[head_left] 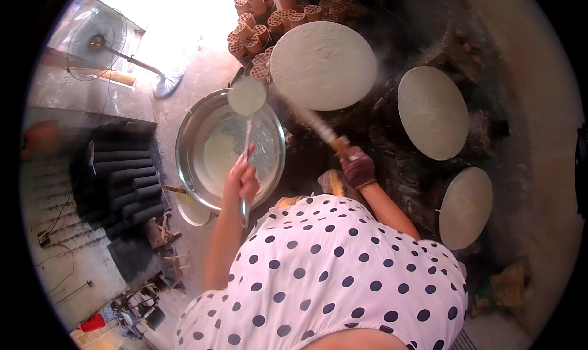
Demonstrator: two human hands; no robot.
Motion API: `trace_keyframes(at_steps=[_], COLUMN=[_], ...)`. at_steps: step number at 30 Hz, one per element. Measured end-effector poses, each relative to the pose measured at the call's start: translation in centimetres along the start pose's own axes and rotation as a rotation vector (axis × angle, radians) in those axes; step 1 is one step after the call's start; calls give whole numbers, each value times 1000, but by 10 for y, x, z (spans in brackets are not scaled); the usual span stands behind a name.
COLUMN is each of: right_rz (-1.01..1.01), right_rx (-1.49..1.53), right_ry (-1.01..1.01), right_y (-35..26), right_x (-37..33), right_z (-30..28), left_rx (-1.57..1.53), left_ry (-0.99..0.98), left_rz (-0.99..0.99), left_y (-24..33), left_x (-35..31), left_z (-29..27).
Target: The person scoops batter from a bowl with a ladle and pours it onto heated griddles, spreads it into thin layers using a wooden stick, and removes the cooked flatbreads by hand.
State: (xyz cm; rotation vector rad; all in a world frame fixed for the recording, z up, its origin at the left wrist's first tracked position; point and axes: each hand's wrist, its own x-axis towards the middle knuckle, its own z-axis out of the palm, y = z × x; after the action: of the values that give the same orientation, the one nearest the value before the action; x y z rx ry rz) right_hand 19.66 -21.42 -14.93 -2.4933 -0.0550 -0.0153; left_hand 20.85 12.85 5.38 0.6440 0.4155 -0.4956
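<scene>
We see the pale tool [315,123] in the gloved right hand [359,167] only as a streak, its far end too smeared to make out. The left hand [242,178] and the ladle [247,97] hide parts of the metal basin [192,146], which itself covers part of a pale round thing [193,213]. The dotted garment [331,264] runs off the lower edge and partly hides the yellow-orange shapes [333,183] beyond it. We cannot sort out the small clutter [141,313] at lower left, nor identify the blurred yellowish thing [509,284] at lower right.
</scene>
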Motion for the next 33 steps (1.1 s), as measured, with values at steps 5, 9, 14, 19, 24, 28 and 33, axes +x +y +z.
trace_keyframes(at_steps=[5,9,14,19,24,28,33], right_rz=[56,199,155,331,164,223,288], right_rx=[-174,-312,-305,59,-59,-97,-86], right_ry=[316,175,211,557,243,185,265], right_y=[-24,-18,1,23,10,20,16], right_x=[30,33,43,61,56,64,73], right_z=[-57,-67,-75,-73,-101,-99,-111], left_rx=[439,-41,31,56,177,261,401], left_ry=[173,167,176,192,122,67,114], left_rz=[59,-172,-233,-218,-157,-156,-152], left_y=[-11,-20,-26,-13,5,9,3], left_x=[0,28,41,78,138,185,233], left_z=[26,9,13,37,67,82,106])
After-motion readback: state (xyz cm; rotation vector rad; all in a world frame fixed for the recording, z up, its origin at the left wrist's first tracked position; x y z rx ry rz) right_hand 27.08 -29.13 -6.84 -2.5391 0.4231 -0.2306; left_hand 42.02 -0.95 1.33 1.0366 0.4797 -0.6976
